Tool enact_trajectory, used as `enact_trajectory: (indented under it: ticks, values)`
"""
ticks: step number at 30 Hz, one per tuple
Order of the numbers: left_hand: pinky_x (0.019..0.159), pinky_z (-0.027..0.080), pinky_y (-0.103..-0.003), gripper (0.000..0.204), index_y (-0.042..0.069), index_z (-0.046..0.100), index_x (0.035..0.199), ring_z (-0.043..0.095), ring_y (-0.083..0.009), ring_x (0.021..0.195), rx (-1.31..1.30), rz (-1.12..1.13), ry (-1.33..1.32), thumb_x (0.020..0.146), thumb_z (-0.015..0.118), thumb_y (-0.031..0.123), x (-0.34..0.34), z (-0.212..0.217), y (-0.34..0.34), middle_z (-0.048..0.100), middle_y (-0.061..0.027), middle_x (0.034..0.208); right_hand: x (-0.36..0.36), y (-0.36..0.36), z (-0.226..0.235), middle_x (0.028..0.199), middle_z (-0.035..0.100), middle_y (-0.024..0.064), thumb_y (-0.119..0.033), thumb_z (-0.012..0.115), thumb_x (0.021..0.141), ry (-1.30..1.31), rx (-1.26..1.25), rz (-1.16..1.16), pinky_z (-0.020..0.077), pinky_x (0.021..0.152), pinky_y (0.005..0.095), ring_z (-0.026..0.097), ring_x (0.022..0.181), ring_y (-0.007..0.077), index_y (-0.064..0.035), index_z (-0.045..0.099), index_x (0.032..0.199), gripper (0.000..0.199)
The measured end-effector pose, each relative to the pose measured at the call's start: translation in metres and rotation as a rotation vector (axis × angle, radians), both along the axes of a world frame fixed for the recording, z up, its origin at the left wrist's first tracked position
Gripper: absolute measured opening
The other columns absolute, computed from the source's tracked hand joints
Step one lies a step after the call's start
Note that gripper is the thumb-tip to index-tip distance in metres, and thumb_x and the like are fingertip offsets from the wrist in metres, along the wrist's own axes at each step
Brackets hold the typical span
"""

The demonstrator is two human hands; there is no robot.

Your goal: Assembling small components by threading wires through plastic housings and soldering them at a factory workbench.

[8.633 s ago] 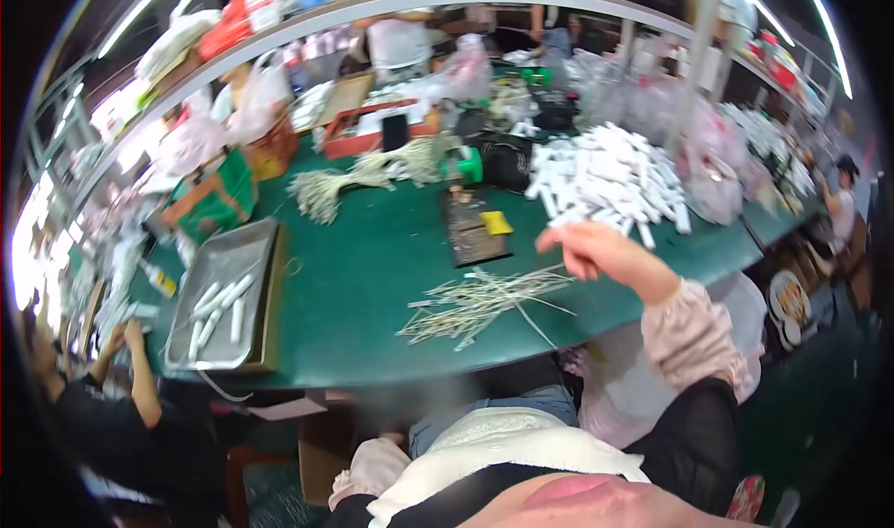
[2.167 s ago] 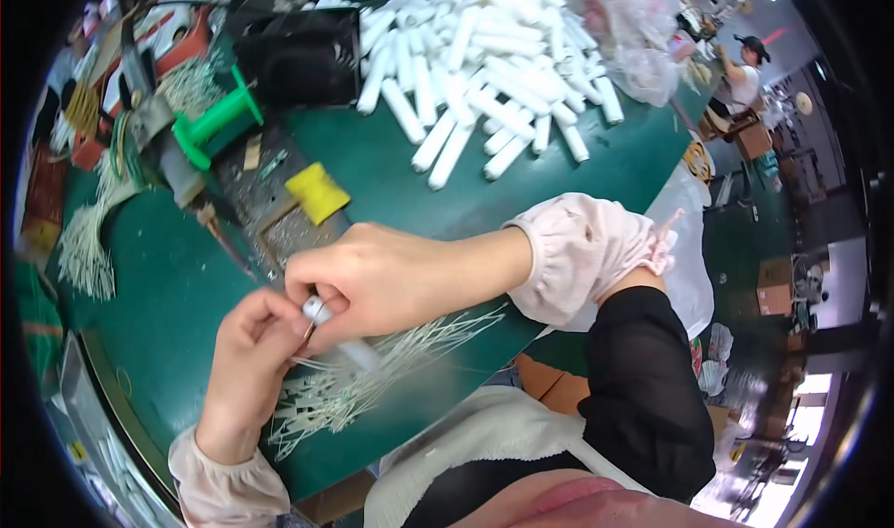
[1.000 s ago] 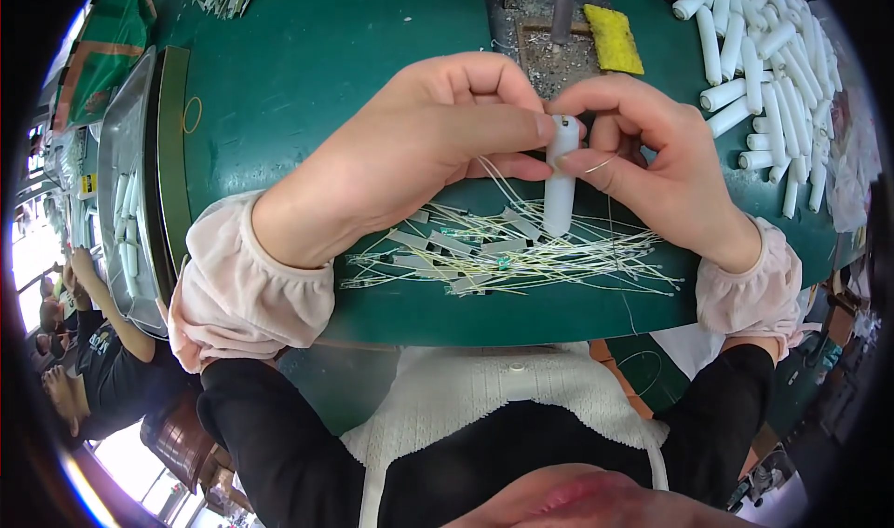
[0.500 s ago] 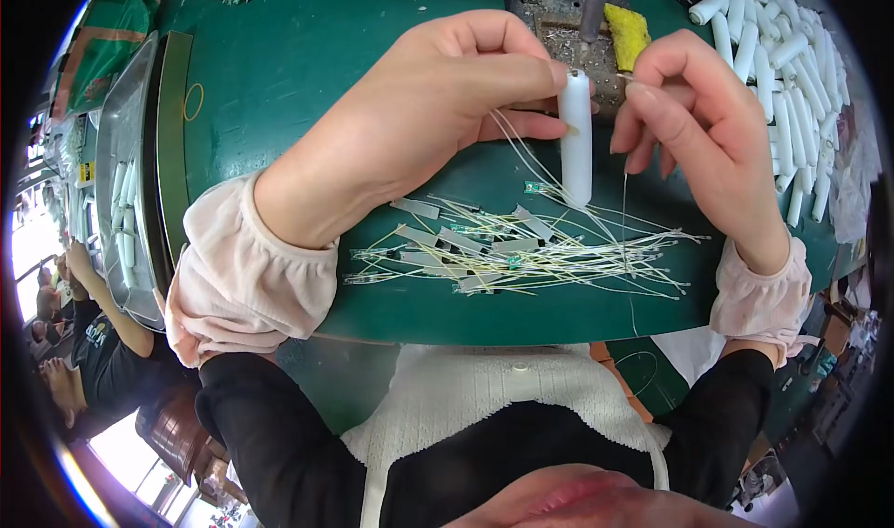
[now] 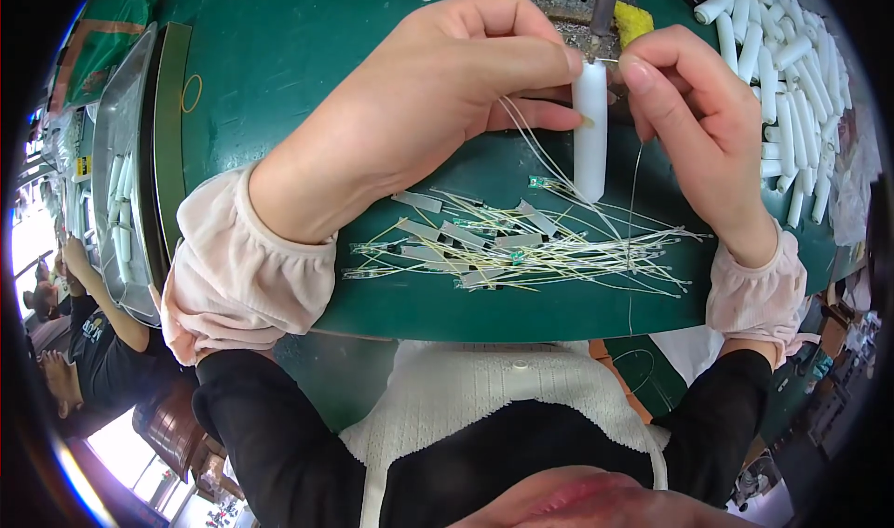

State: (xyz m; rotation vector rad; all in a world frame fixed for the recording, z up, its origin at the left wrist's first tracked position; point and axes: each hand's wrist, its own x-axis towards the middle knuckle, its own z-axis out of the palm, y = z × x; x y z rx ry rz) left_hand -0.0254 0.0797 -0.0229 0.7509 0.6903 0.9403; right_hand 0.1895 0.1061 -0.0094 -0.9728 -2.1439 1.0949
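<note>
My left hand pinches the upper part of a white cylindrical battery cell, which stands nearly upright in the air. Thin pale wires trail below that hand toward the bench. A length of thin solder wire runs from my right hand, its fingers closed on it; the short end points at the cell's top. Just above that top is the tip of a soldering iron; whether they touch I cannot tell. Below lies a pile of small circuit boards with wires.
Many white cells are heaped at the right. At the left stands a clear tray with more cells, beside a rubber band. A yellow sponge sits by the iron. Another person works at far left.
Both hands have come closer together. The cell has shifted slightly right and up to the iron's tip, and the solder wire's end now reaches the cell's top.
</note>
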Motion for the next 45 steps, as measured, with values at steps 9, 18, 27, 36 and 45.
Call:
enact_trajectory:
  ticks: [9,18,27,36,45]
  values:
    - [0.079,0.053,-0.025,0.012,0.0,0.058,0.084,0.062,-0.0117,0.081,-0.005,0.019,0.001,0.086,0.063,0.011,0.001,-0.001,0.0,0.061,-0.0059,0.088,0.001,0.0,-0.003,0.075,0.051,-0.0013,-0.009,0.052,0.096,-0.005,0.042,0.017,0.0343,0.052,0.0163,0.046,0.059,0.0033,0.001,0.056,0.097,0.011]
    - [0.075,0.053,-0.021,0.012,0.0,0.059,0.083,0.062,-0.0112,0.077,-0.053,0.005,0.077,0.085,0.064,0.01,0.003,0.002,-0.002,0.06,-0.005,0.084,0.005,-0.002,0.004,0.067,0.05,-0.004,-0.012,0.05,0.097,-0.072,-0.092,-0.034,0.0273,0.049,0.0152,0.04,0.055,0.0003,-0.0026,0.056,0.099,0.012]
    - [0.082,0.055,-0.027,0.006,0.002,0.057,0.092,0.064,-0.0137,0.092,-0.01,-0.099,0.263,0.09,0.059,0.007,0.002,0.012,-0.009,0.064,-0.0086,0.101,0.003,-0.007,0.006,0.07,0.047,-0.0069,0.002,0.07,0.077,0.001,-0.282,0.056,0.0272,0.052,0.0141,0.039,0.058,-0.0017,-0.001,0.054,0.106,0.033]
    - [0.081,0.052,-0.024,0.004,-0.003,0.054,0.09,0.061,-0.0138,0.092,0.071,-0.127,0.248,0.089,0.057,-0.002,0.006,0.017,-0.028,0.059,-0.0178,0.11,0.009,-0.013,0.009,0.075,0.051,-0.0049,0.004,0.076,0.07,0.032,-0.312,0.126,0.0257,0.049,0.0156,0.037,0.054,-0.0014,0.0002,0.058,0.098,0.033]
    - [0.082,0.048,-0.024,0.004,-0.002,0.054,0.09,0.058,-0.0117,0.092,0.159,-0.158,0.266,0.087,0.056,-0.005,0.006,0.017,-0.029,0.059,-0.016,0.108,0.012,-0.013,0.007,0.068,0.049,-0.0065,0.004,0.076,0.069,0.028,-0.297,0.14,0.0246,0.048,0.0156,0.034,0.053,-0.0019,-0.0007,0.058,0.097,0.033]
